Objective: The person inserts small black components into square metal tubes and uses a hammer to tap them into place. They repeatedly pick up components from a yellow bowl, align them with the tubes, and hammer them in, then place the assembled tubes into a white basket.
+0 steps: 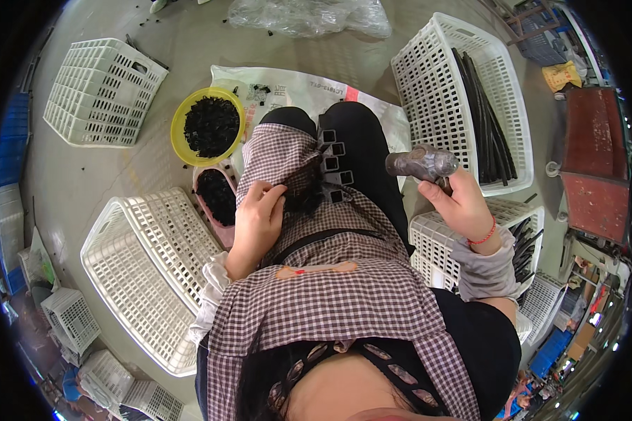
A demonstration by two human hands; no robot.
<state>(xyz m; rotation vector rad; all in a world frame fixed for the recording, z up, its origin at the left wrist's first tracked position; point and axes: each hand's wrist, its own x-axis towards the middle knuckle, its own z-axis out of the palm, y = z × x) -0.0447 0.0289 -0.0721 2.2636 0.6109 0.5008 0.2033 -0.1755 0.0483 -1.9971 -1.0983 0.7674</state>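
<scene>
Stage assessment: work appears to be mid-run; a count of finished pieces cannot be read. Items are listed from largest to smallest.

Crates: the lower-left crate (147, 231) stands beyond the left edge of the white sheet (390, 125). The upper-right crate (435, 91) adjoins the sheet's right edge and carries long black bars (483, 116) along its right wall. The lower-right crate (432, 242) contains further dark bars (524, 245). These bars are judged to be stock or output; which, cannot be determined.

Containers: the yellow basin (178, 133) sits at the sheet's left edge, well filled with small black parts (211, 126). The pink tray (225, 234), just below it, holds more of them. Ample supply is therefore judged to be left.

Hammer (421, 164): raised clear of the lap, near its right edge. The right hand (458, 203) has its fingers closed around the handle.

Square-ended pieces (338, 177): grouped mid-lap, between the thighs. Whether any is complete cannot be told.

Loose black heap (304, 191): on the apron (323, 302), left of these pieces. The left hand (261, 210) is at its left edge, fingers bent, tips close together; whether they pinch a part cannot be told.
</scene>
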